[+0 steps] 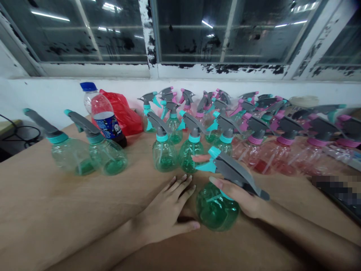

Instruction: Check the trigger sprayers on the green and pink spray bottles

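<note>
A green spray bottle (217, 210) with a grey and turquoise trigger head is tilted in my right hand (239, 195), whose fingers wrap round its neck. Just left of that bottle, my left hand (169, 210) lies on the table with its fingers stretched out and nothing in it. Beyond my fingertips stand green spray bottles (165, 154) with turquoise collars. Two more spray bottles (108, 156) of the same kind stand apart at the left.
Pink spray bottles (286, 156) crowd the right and back of the wooden table (93, 210). Behind the left pair are a soda bottle (105, 122) with a blue cap and a red plastic bag (126, 113). A dark flat object (338, 195) lies at the right edge. Windows line the wall.
</note>
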`<state>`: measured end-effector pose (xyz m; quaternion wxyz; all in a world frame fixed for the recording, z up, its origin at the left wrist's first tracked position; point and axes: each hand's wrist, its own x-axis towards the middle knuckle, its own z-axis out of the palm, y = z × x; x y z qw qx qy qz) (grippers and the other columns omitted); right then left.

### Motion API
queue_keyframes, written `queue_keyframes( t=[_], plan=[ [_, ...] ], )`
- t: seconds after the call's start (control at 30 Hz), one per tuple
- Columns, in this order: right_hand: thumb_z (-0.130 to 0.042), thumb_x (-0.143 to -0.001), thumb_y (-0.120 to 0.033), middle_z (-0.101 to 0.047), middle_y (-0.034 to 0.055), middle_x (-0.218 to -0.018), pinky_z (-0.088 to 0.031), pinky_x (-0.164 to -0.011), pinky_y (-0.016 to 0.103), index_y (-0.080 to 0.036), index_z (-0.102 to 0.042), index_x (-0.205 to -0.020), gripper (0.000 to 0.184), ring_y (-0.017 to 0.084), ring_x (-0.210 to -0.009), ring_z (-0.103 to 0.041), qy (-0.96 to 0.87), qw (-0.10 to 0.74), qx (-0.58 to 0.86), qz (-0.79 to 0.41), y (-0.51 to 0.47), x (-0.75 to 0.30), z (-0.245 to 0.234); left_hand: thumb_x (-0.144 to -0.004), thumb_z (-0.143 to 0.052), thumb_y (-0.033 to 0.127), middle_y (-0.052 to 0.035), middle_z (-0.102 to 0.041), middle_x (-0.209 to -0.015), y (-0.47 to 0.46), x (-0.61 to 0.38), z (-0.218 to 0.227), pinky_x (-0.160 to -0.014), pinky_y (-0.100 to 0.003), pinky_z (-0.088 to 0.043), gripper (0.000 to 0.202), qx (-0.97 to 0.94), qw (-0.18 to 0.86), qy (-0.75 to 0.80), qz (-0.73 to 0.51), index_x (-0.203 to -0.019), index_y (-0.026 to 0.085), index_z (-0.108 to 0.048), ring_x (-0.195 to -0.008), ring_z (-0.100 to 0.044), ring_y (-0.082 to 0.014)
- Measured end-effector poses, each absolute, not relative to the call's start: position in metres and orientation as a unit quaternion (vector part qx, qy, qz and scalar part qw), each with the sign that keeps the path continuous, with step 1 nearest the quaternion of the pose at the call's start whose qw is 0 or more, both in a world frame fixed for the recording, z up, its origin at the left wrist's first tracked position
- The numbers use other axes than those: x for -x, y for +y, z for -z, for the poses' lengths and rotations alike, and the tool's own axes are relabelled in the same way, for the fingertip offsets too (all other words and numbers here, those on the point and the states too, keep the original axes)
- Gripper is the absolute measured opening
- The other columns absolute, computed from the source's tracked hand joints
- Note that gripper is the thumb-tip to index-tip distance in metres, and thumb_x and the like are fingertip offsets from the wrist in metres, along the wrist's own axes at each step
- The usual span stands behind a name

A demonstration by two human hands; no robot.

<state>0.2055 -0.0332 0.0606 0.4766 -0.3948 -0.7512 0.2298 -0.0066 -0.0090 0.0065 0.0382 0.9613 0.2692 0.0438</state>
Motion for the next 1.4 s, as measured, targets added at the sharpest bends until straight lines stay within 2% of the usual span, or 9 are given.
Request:
queue_keyframes(
  t=[0.17, 0.27, 0.47, 0.73, 0.83, 0.9, 1.03, 1.27, 1.4],
  plan=[
    [-0.057, -0.081, -0.017, -0.068, 0.0018, -0.107, -0.049, -0.092, 0.037, -0.029, -0.062, -0.115, 0.037, 0.021, -0.097, -0.065, -0.715, 0.497, 0.378, -0.314, -0.0348, -0.2047, -0.059, -0.088, -0.04, 0.068, -0.0165, -0.025, -0.149, -0.0088, 0.0075, -0.0039, -0.111, -0.046, -0.018, 0.081, -0.962, 0.036, 0.267, -0.048, -0.142, 0.008, -0.033, -0.138, -0.02, -0.0306],
    [-0.058, -0.08, -0.014, -0.068, 0.0021, -0.11, -0.049, -0.093, 0.036, -0.029, -0.062, -0.115, 0.038, 0.021, -0.105, -0.063, -0.717, 0.504, 0.364, -0.317, -0.0343, -0.2045, -0.0593, -0.088, -0.039, 0.068, -0.0166, -0.025, -0.149, -0.0084, 0.007, -0.0049, -0.11, -0.046, -0.019, 0.081, -0.962, 0.033, 0.269, -0.04, -0.141, 0.007, -0.034, -0.138, -0.019, -0.0309],
    [-0.058, -0.08, -0.015, -0.068, 0.0016, -0.108, -0.05, -0.09, 0.035, -0.03, -0.063, -0.112, 0.036, 0.02, -0.102, -0.063, -0.726, 0.497, 0.367, -0.302, -0.034, -0.2049, -0.0601, -0.089, -0.038, 0.068, -0.0158, -0.024, -0.149, -0.0088, 0.0068, -0.0064, -0.111, -0.045, -0.018, 0.081, -0.961, 0.035, 0.272, -0.031, -0.142, 0.008, -0.032, -0.138, -0.018, -0.0299],
    [-0.055, -0.08, -0.016, -0.066, 0.0, -0.098, -0.051, -0.081, 0.034, -0.03, -0.063, -0.107, 0.031, 0.018, -0.081, -0.063, -0.738, 0.493, 0.374, -0.269, -0.0342, -0.2061, -0.0609, -0.088, -0.04, 0.068, -0.0151, -0.025, -0.149, -0.0092, 0.0077, -0.0068, -0.11, -0.046, -0.019, 0.08, -0.959, 0.053, 0.276, -0.037, -0.143, 0.011, -0.032, -0.138, -0.019, -0.0303],
    [-0.055, -0.079, -0.016, -0.065, -0.0008, -0.087, -0.05, -0.066, 0.033, -0.032, -0.062, -0.105, 0.031, 0.017, -0.066, -0.059, -0.737, 0.481, 0.387, -0.275, -0.0341, -0.2063, -0.0597, -0.087, -0.041, 0.068, -0.0162, -0.024, -0.149, -0.0089, 0.0079, -0.0059, -0.11, -0.048, -0.019, 0.081, -0.959, 0.063, 0.273, -0.043, -0.143, 0.01, -0.031, -0.138, -0.019, -0.0317],
    [-0.054, -0.081, -0.019, -0.062, -0.0015, -0.077, -0.046, -0.057, 0.032, -0.031, -0.062, -0.099, 0.024, 0.016, -0.057, -0.053, -0.731, 0.477, 0.401, -0.277, -0.0351, -0.2062, -0.058, -0.087, -0.043, 0.067, -0.0162, -0.024, -0.149, -0.009, 0.0076, -0.006, -0.11, -0.048, -0.019, 0.081, -0.959, 0.067, 0.272, -0.043, -0.143, 0.01, -0.031, -0.138, -0.019, -0.0318],
    [-0.051, -0.084, -0.026, -0.061, -0.0008, -0.076, -0.046, -0.06, 0.033, -0.028, -0.06, -0.085, 0.01, 0.018, -0.062, -0.056, -0.724, 0.491, 0.391, -0.287, -0.0356, -0.2064, -0.0551, -0.087, -0.045, 0.066, -0.0166, -0.024, -0.149, -0.0092, 0.0068, -0.0077, -0.11, -0.048, -0.018, 0.082, -0.959, 0.062, 0.275, -0.031, -0.143, 0.008, -0.031, -0.138, -0.018, -0.0312],
    [-0.058, -0.082, -0.027, -0.066, 0.0001, -0.086, -0.05, -0.072, 0.036, -0.029, -0.061, -0.105, 0.024, 0.02, -0.074, -0.063, -0.715, 0.494, 0.406, -0.283, -0.0334, -0.2054, -0.0557, -0.084, -0.042, 0.072, -0.0173, -0.023, -0.149, -0.0103, 0.007, -0.0082, -0.11, -0.049, -0.018, 0.087, -0.96, 0.051, 0.276, -0.023, -0.143, 0.008, -0.031, -0.138, -0.017, -0.0322],
    [-0.059, -0.082, -0.029, -0.064, -0.0018, -0.073, -0.051, -0.062, 0.034, -0.029, -0.061, -0.11, 0.028, 0.019, -0.064, -0.062, -0.714, 0.497, 0.409, -0.276, -0.0347, -0.2044, -0.0547, -0.081, -0.046, 0.073, -0.0192, -0.028, -0.147, -0.0143, 0.006, -0.0128, -0.108, -0.051, -0.022, 0.091, -0.958, 0.071, 0.275, -0.039, -0.142, 0.007, -0.031, -0.137, -0.02, -0.0333]
  ],
)
